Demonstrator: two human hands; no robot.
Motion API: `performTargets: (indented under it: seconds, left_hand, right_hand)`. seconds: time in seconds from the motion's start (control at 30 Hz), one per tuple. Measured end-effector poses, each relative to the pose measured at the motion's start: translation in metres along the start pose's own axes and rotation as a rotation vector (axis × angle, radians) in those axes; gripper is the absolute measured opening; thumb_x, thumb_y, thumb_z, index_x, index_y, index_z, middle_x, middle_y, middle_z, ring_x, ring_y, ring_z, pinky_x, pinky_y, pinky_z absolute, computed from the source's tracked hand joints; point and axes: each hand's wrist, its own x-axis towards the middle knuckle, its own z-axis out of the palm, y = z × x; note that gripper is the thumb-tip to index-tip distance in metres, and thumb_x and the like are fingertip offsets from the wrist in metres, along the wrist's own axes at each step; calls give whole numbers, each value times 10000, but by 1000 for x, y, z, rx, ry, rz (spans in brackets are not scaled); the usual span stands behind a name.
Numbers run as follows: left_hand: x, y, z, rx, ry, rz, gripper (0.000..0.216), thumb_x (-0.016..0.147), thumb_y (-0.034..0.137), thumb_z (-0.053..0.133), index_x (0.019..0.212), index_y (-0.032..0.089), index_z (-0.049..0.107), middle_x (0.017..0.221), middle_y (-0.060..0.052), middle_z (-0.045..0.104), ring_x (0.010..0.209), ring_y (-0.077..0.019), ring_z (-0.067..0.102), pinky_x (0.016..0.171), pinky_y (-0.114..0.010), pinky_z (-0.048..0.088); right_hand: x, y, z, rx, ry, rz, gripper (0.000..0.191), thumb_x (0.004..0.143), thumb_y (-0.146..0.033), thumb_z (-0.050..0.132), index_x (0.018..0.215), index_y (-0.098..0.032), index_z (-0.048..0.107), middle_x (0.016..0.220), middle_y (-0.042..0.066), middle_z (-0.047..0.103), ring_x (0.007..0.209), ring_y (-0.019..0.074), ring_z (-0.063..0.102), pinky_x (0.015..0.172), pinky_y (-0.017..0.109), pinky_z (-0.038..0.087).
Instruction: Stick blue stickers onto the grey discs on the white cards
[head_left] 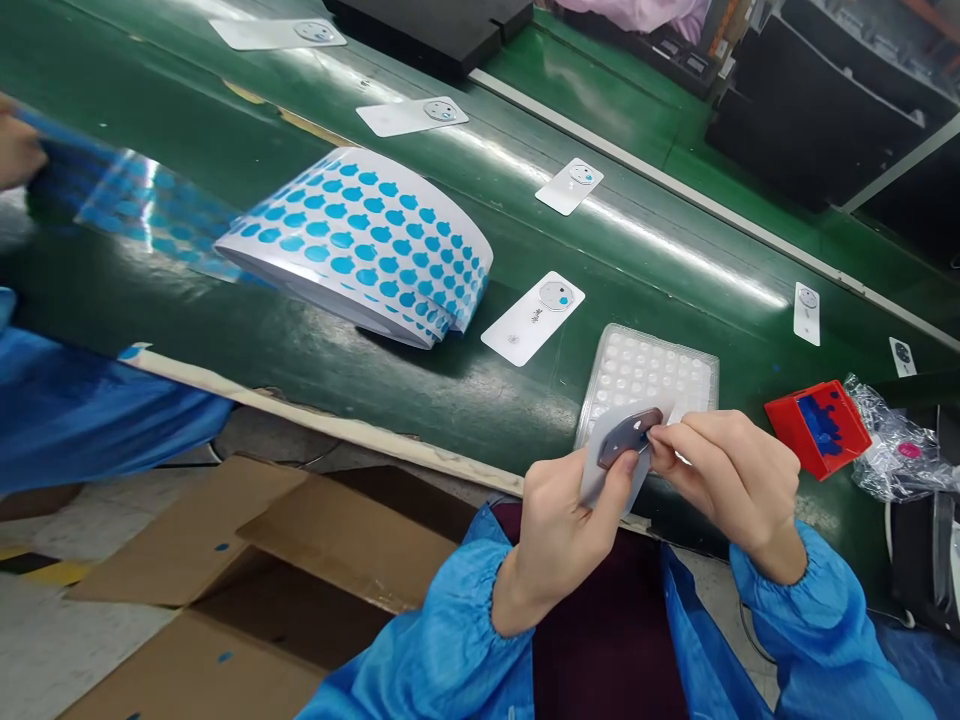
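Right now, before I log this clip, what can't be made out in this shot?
Head view:
grey oval piece on the white backing card in the left hand: edge hidden by the right hand
hand at the left edge: cut off by that edge
blue-dotted film beside it: blurred
print on the white card: too small to read

One head-worn camera view, angled forward and down, close above the left hand (562,545) and right hand (731,480).
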Motion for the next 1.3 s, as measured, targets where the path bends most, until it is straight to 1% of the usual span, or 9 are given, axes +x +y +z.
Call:
performTargets:
  seconds: [0.13,0.27,0.47,0.57,0.67,0.83,1.03,1.17,1.3]
  left_hand:
    - [0,2,0,-4,5,-19,338,994,125,651,665,189,609,536,48,583,427,-83,499,455,-207,420]
    - [-1,2,1,1,29,-29,369,985,135,664,633,190,567,507,59,525,418,-75,462,442,-204,389]
    - [-2,3,1,9,35,-81,414,995,179,660,606,190,519,482,64,459,410,-68,418,414,-199,347]
    - [-3,5,1,-2,42,-89,405,986,164,667,610,187,518,482,67,462,410,-65,420,411,-194,342]
    - [-4,5,1,17,45,-90,393,989,169,666,615,187,548,490,56,505,415,-74,458,415,-195,364]
    - [-7,4,3,35,45,-37,323,1001,165,660,679,186,642,503,49,561,398,-75,471,405,-205,371]
    - [-8,4,3,41,65,21,355,986,127,675,653,193,574,514,62,540,419,-75,499,436,-206,402]
    - [-6,0,4,26,60,70,335,969,103,688,667,192,572,539,64,552,440,-78,528,460,-209,418]
    - [-5,-4,4,-14,51,97,286,969,95,685,711,187,604,559,61,568,442,-81,531,457,-212,417]
  right_hand:
    - [-4,0,-2,-11,13,-39,140,984,-123,736,1108,-186,722,817,11,753,697,167,718,622,288,600]
    - [-8,0,-4,-9,4,-55,171,971,-124,754,1135,-168,737,855,26,766,727,179,731,644,301,629]
    - [-12,-1,-5,-15,-14,-51,221,944,-125,792,1155,-174,751,879,20,767,732,181,735,641,307,624]
    - [-11,-2,-3,-12,3,-54,184,937,-105,796,1108,-152,750,858,23,761,706,172,721,631,304,615]
    - [-10,-2,-2,-7,18,-56,175,938,-103,793,1098,-162,756,847,19,758,712,172,719,637,301,620]
    - [-12,-1,-2,-19,24,-60,233,931,-112,798,1149,-183,763,877,18,766,713,178,726,629,306,623]
    - [-11,-4,-6,-39,19,-53,211,948,-123,780,1148,-188,752,855,13,759,702,174,719,617,304,613]
    - [-6,-7,-4,0,23,-11,174,946,-88,770,1100,-159,734,840,26,745,702,173,707,606,307,587]
    - [-6,-7,-2,32,48,12,132,966,-92,741,1063,-180,723,793,8,724,691,169,698,601,307,583]
